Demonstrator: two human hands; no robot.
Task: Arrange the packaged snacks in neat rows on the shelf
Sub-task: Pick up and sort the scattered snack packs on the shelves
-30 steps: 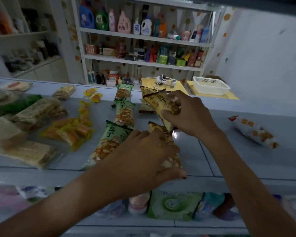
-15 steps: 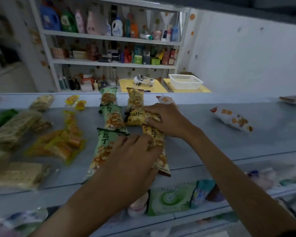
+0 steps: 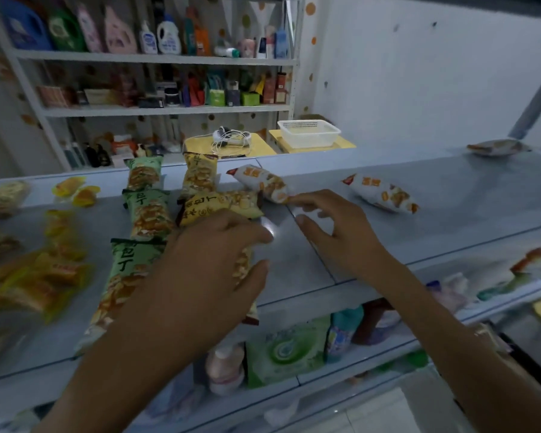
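Yellow snack packets [image 3: 221, 206] lie in a column beside the green ones [image 3: 147, 210] on the grey shelf [image 3: 450, 214]. Her left hand [image 3: 210, 260] presses flat on the nearest yellow packet, fingers relaxed. Her right hand [image 3: 334, 226] hovers with spread fingers, fingertips touching a white packet [image 3: 260, 184].

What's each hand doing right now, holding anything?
Left hand: open, fingers spread, resting on the near yellow snack pack.
Right hand: open, holding nothing, fingertips at the end of a white snack pack.
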